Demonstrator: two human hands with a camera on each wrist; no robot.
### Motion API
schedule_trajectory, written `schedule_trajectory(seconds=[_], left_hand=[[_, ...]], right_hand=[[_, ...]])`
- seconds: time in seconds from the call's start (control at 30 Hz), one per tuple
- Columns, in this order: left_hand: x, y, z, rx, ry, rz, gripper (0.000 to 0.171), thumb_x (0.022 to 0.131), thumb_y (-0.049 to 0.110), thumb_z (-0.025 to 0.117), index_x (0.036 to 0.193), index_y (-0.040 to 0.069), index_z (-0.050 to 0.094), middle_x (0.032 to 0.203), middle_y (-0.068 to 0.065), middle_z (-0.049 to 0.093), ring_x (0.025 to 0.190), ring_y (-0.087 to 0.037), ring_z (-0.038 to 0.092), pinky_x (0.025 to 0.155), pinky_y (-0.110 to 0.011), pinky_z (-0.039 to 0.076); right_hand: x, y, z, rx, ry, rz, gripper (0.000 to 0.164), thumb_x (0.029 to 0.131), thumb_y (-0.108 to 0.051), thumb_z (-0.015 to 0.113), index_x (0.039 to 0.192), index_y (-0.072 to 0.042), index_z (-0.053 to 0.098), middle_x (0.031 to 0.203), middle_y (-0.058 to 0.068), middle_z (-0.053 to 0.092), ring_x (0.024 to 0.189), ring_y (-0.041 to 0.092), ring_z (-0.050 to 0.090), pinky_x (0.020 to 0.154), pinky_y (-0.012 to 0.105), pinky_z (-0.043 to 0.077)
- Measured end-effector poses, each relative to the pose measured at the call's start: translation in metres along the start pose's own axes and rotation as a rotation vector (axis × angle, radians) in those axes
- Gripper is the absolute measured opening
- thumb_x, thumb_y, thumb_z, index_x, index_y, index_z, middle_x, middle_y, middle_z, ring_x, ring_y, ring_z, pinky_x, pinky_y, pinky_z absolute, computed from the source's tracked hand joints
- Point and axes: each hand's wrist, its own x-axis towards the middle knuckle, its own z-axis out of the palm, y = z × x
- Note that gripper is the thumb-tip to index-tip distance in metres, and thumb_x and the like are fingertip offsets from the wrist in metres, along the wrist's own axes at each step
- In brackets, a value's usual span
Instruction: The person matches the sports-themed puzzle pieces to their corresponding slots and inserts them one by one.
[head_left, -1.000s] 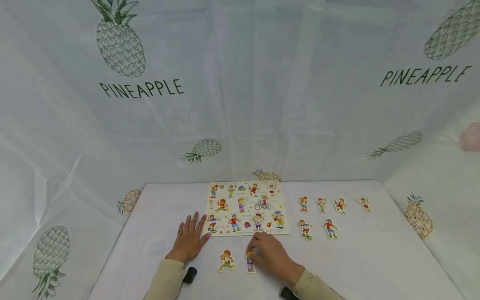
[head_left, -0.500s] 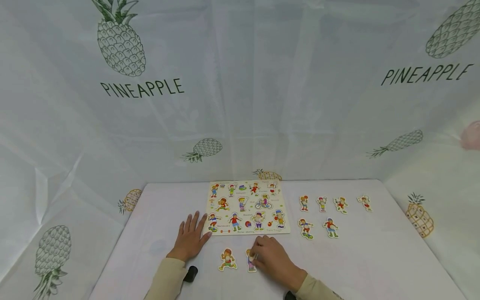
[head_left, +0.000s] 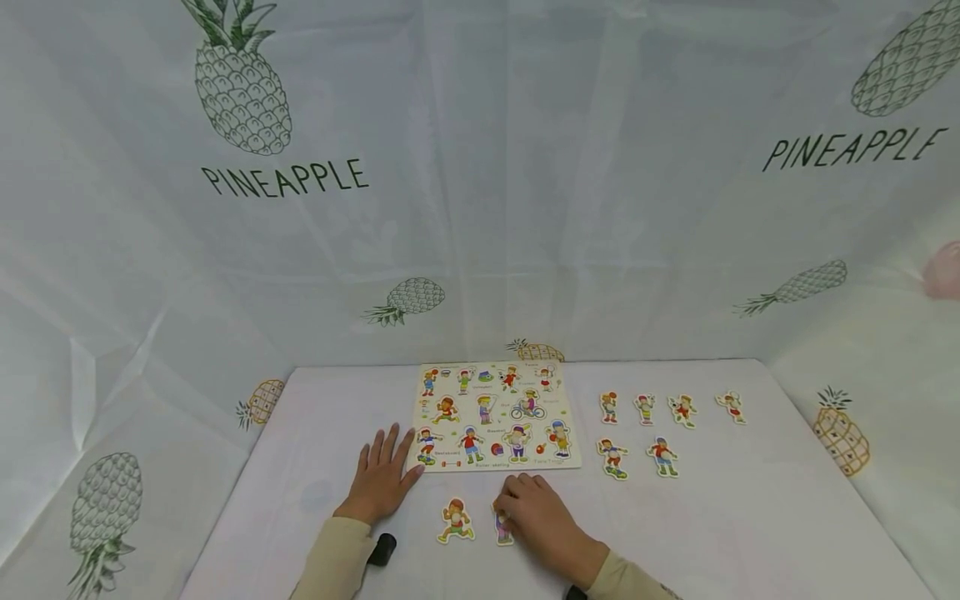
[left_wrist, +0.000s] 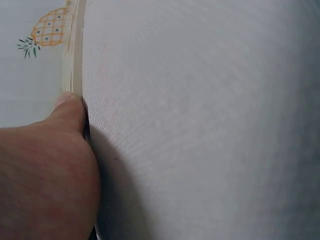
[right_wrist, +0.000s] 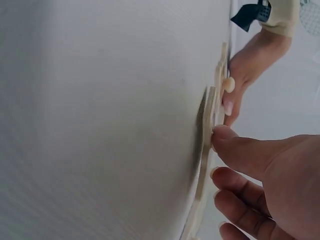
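In the head view, my left hand [head_left: 378,479] lies on the table with its fingers spread. Its fingertips and thumb reach the left side of a wooden peg puzzle board [head_left: 467,410] printed with children playing sports. My right hand [head_left: 543,521] is in front of the board, pinching a puzzle piece of a figure in purple trousers [head_left: 502,532], whose upper part the fingers partly cover. The right wrist view shows the thumb [right_wrist: 235,145] against this thin wooden piece [right_wrist: 205,132], close over the tabletop. A runner puzzle piece [head_left: 455,523] lies just left of it.
Right of the board lie several more puzzle pieces, among them a skateboarder [head_left: 612,460], a roller skater [head_left: 663,458] and a footballer [head_left: 682,410]. Small round knobs [right_wrist: 229,84] stand up from pieces. A pineapple-print cloth [head_left: 480,208] hangs behind the white table [head_left: 750,517].
My right hand has drawn slightly toward me, its fingers closing in over the purple-trousered piece. The left hand and the other pieces stay where they were.
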Motion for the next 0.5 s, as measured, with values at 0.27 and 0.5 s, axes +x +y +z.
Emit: schedule_trajectory(seconds=[0.27, 0.5], left_hand=[[0.003, -0.006, 0.009, 0.031, 0.01, 0.001, 0.069, 0.107, 0.043, 0.058, 0.161, 0.003, 0.04, 0.169, -0.03, 0.027, 0.156, -0.055, 0.019, 0.125, -0.071, 0.014], [0.003, -0.006, 0.01, 0.018, 0.006, 0.001, 0.07, 0.106, 0.042, 0.059, 0.161, 0.003, 0.04, 0.168, -0.031, 0.027, 0.156, -0.055, 0.019, 0.125, -0.071, 0.013]], right_hand=[[0.012, 0.009, -0.008, 0.009, 0.093, 0.068, 0.02, 0.08, -0.02, 0.091, 0.094, -0.021, 0.077, 0.101, -0.006, 0.06, 0.093, 0.014, 0.055, 0.08, 0.032, 0.047], [0.031, 0.023, -0.015, 0.029, 0.16, 0.097, 0.02, 0.082, -0.013, 0.091, 0.094, -0.019, 0.076, 0.1, -0.004, 0.061, 0.091, 0.015, 0.055, 0.08, 0.035, 0.05]])
